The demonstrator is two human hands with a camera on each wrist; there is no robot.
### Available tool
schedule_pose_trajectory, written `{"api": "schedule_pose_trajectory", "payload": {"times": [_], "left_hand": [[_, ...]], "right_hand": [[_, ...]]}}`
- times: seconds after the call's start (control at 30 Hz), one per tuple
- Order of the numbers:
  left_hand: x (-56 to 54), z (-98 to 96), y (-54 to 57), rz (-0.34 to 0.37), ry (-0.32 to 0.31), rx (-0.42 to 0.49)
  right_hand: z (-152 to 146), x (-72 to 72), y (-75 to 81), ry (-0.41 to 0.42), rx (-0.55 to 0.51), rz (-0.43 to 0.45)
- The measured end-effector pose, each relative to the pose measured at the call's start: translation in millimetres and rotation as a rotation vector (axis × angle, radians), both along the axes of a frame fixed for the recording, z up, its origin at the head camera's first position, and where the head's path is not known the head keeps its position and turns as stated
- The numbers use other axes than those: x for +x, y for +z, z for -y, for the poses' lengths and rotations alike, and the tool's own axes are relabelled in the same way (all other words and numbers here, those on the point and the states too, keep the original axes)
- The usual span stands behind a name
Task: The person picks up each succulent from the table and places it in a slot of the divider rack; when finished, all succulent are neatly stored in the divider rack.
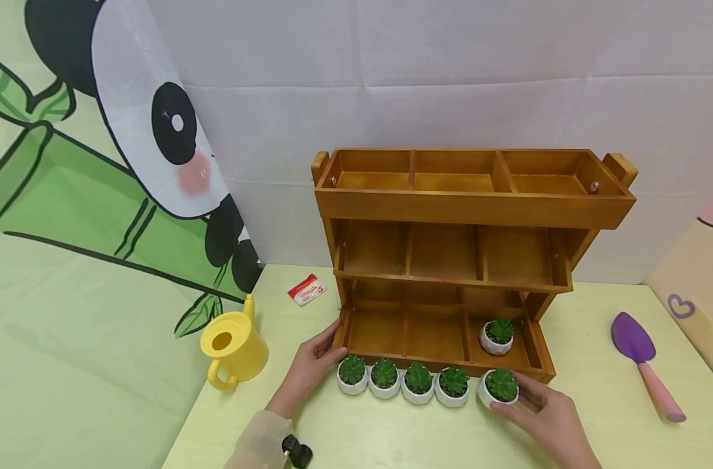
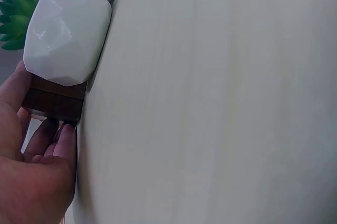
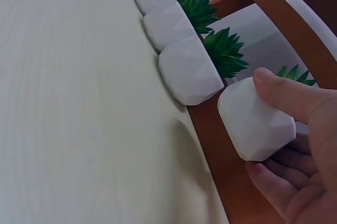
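Note:
My right hand [image 1: 546, 415] grips a small potted succulent [image 1: 501, 385] in a white faceted pot, just in front of the shelf's lower right. In the right wrist view, thumb and fingers hold the white pot [image 3: 255, 121], lifted off the table. At the lower left corner of the brown three-tier wooden shelf [image 1: 473, 207], my left hand [image 1: 312, 365] holds the bottom tier's edge between thumb and fingers. Several matching succulents [image 1: 417, 383] line up along the shelf's front. Another succulent [image 1: 498, 336] sits in the bottom tier's right compartment.
A yellow watering can [image 1: 236, 345] stands on the left of the pale table [image 1: 391, 443]. Behind it lies a red and white packet [image 1: 307, 289]. A purple trowel with a pink handle [image 1: 649, 365] lies at the right. A white cloth backdrop [image 1: 420, 78] hangs behind the shelf.

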State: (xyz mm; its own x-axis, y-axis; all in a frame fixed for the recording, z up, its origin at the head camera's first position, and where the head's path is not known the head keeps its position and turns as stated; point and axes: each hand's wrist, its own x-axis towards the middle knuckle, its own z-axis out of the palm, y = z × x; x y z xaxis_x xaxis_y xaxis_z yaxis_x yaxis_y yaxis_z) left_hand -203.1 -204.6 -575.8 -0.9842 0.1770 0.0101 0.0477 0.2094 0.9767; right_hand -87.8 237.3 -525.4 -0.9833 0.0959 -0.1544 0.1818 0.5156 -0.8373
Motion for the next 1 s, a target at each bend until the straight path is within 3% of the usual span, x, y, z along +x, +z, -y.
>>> {"api": "schedule_pose_trajectory", "payload": {"times": [0.13, 0.37, 0.83, 1.0], "left_hand": [[0.2, 0.0, 0.0, -0.001, 0.001, 0.0], [0.6, 0.0, 0.3, -0.014, -0.002, -0.001], [-0.4, -0.7, -0.7, -0.004, 0.0, 0.006], [-0.9, -1.2, 0.1, 0.012, 0.005, 0.008]], "right_hand": [[0, -2.1, 6.4, 0.016, 0.002, -0.016], [3, -8.4, 15.3, 0.029, -0.005, -0.145], [12, -28.4, 27.6, 0.038, -0.057, -0.124], [19, -38.8, 30.1, 0.06, -0.08, -0.162]]}}
